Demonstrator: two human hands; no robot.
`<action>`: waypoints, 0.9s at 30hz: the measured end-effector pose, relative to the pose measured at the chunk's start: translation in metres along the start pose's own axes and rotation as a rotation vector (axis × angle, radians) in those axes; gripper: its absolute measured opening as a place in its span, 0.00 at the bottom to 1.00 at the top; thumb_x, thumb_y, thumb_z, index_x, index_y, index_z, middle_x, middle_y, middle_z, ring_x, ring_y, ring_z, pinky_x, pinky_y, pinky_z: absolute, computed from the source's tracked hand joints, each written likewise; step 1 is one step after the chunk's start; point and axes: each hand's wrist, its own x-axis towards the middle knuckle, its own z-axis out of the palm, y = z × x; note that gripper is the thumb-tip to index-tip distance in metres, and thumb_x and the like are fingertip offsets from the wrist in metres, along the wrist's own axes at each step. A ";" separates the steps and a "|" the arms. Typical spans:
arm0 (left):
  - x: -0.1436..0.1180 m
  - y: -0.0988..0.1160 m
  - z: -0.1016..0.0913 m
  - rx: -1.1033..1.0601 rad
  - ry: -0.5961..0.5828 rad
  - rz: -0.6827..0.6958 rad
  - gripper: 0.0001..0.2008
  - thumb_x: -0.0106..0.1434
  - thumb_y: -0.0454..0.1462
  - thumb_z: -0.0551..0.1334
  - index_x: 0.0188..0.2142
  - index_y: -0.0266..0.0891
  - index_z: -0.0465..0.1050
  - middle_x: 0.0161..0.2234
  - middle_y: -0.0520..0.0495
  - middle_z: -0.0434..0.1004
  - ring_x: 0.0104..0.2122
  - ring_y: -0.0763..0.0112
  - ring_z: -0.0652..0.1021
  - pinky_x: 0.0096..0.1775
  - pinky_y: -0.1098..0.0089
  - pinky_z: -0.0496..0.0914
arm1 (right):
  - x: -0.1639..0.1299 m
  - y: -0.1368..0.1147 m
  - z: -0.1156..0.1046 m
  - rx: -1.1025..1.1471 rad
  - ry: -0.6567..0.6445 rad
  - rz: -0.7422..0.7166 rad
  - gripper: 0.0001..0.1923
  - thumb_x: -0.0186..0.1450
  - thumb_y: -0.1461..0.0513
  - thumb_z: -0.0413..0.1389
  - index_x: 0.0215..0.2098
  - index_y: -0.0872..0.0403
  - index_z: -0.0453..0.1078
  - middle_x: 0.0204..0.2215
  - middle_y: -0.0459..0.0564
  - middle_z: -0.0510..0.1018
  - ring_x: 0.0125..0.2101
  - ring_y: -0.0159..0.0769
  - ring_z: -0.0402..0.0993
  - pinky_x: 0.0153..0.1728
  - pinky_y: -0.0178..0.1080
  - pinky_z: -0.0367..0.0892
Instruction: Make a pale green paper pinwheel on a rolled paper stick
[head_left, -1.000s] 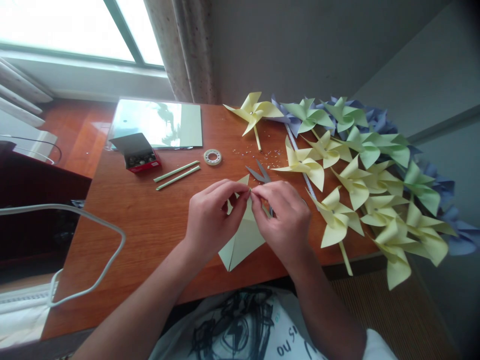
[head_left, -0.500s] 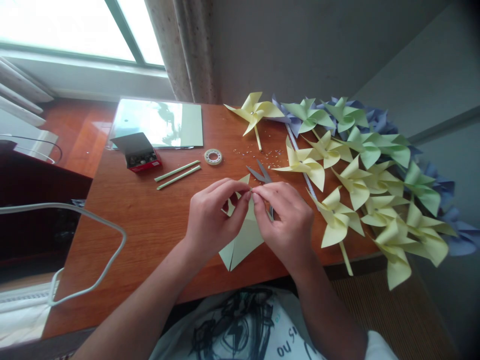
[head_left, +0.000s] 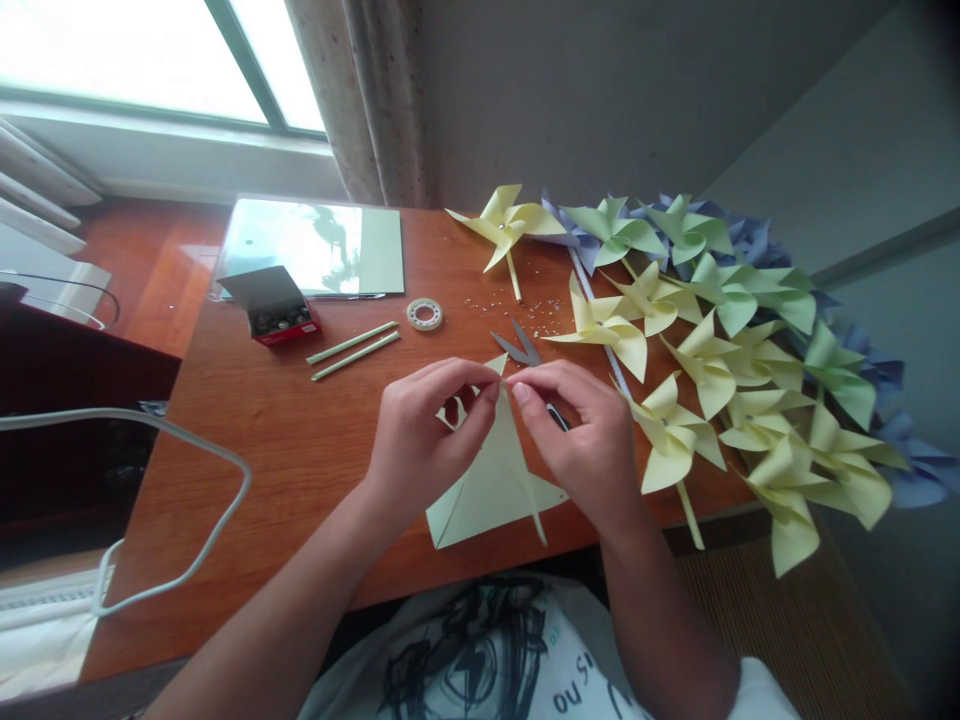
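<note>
- Starting at the left, a white cable (head_left: 180,450) loops over the edge of the wooden table (head_left: 300,450), well apart from the work.
- Toward the back lie a glossy sheet (head_left: 315,245), a small open box (head_left: 274,310) with dark bits inside, two thin green sticks (head_left: 354,349) and a roll of tape (head_left: 424,314).
- The left hand (head_left: 420,440) has its thumb and forefinger closed narrowly on the gathered tips of the pale yellow paper (head_left: 487,485), at the top of the sheet; the other fingers curl loosely beneath.
- The pale yellow paper lies mid-table near the front edge, its lower corners fanned flat on the wood, its upper tips lifted to the fingers.
- The right hand (head_left: 581,440) pinches the same point from the other side, fingertips nearly touching those of the left; whether it holds a pin there I cannot tell.
- The step looks like gathering the flaps at the centre; the next move would call for keeping the tips aligned while fastening them.
- Scissors (head_left: 525,350) lie just behind the hands, and finished pinwheels (head_left: 712,340) crowd the right side.
</note>
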 end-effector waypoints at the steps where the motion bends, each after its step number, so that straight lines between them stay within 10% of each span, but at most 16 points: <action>1: 0.000 0.000 0.000 -0.014 -0.005 -0.007 0.05 0.63 0.29 0.63 0.33 0.38 0.76 0.27 0.51 0.78 0.24 0.76 0.74 0.28 0.75 0.69 | 0.000 0.001 0.000 0.032 -0.007 0.031 0.06 0.68 0.65 0.57 0.38 0.51 0.77 0.35 0.47 0.82 0.36 0.36 0.79 0.38 0.39 0.75; 27: 0.001 -0.004 0.001 -0.329 -0.115 -0.212 0.06 0.63 0.38 0.68 0.34 0.37 0.79 0.29 0.47 0.81 0.27 0.71 0.77 0.28 0.73 0.72 | 0.004 0.003 -0.002 0.022 -0.009 -0.010 0.06 0.64 0.69 0.58 0.32 0.52 0.73 0.29 0.44 0.77 0.29 0.32 0.74 0.33 0.36 0.71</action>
